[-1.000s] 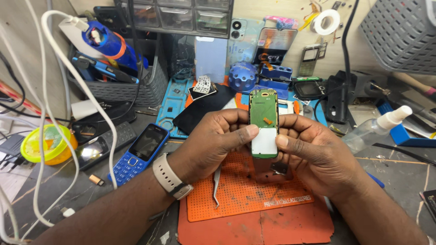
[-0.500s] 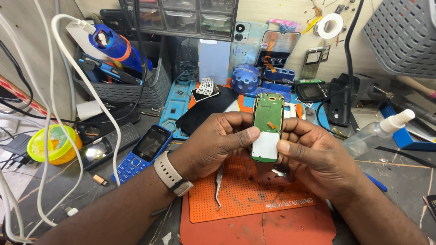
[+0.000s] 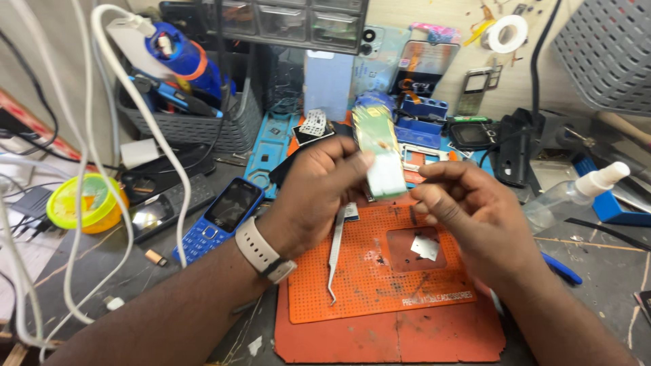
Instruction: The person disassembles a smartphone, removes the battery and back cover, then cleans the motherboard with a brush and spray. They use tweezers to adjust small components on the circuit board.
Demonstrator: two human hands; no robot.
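A narrow green circuit board with a white lower section (image 3: 380, 152) is held upright above the perforated orange rubber work mat (image 3: 352, 291), slightly blurred. It is pinched along its left edge by the thumb and fingers of the left hand (image 3: 315, 196), which are closed on it; a pale wristband is worn on that wrist. The right hand (image 3: 468, 217) is seen just beside the board's lower right edge, its fingers loosely curled; whether they touch the board cannot be told. Slim metal tweezers (image 3: 336, 251) lie on the mat below the left hand. A blue keypad phone (image 3: 220, 217) rests on the dark bench to the left.
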